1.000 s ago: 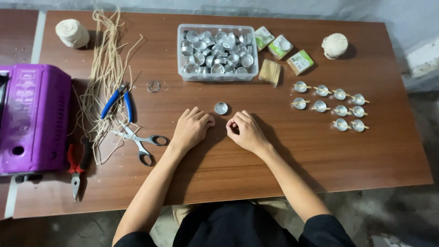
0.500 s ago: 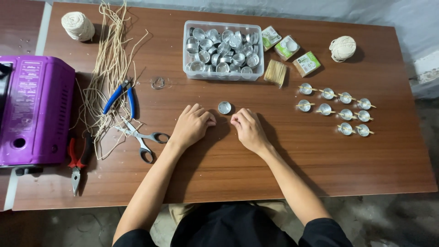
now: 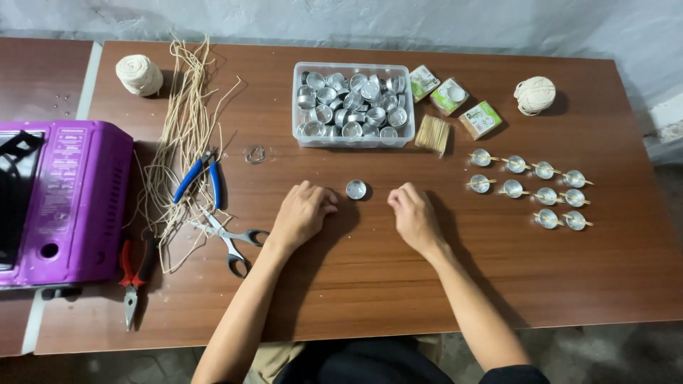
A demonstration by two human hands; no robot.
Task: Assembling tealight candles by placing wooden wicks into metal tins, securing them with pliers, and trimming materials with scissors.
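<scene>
Neither hand grips anything: the left hand (image 3: 302, 213) lies on the table (image 3: 370, 284) with fingers loosely curled and empty, and the right hand (image 3: 413, 215) rests the same way, knuckles up, holding nothing. Between them, nearer the left fingertips and just apart from them, sits a single small metal cup (image 3: 356, 189), round, shallow, silver, open side up, bright at the rim.

At twelve o'clock from that cup stands a clear plastic tub (image 3: 353, 139) heaped with more of the same cups. At three o'clock lie rows of finished cups (image 3: 530, 188), each with a thin stick laid across the top. At one o'clock, a bundle of short wooden sticks (image 3: 432, 134) and three small green boxes (image 3: 449, 96). A ball of twine (image 3: 535, 94) sits far right, another ball (image 3: 139, 75) far left. At nine o'clock, loose cut strands of cord (image 3: 181, 149) spread under blue-handled pliers (image 3: 201, 178) and scissors (image 3: 231, 238); red-handled pliers (image 3: 131, 274) lie at the table's left edge beside a purple portable stove (image 3: 64, 203).

The surface is dark wood-grain, set against a pale, rough wall. The stove is cut off at the left border, and a small ring-like object (image 3: 255, 154) near the cord is too small to identify, possibly wire.
</scene>
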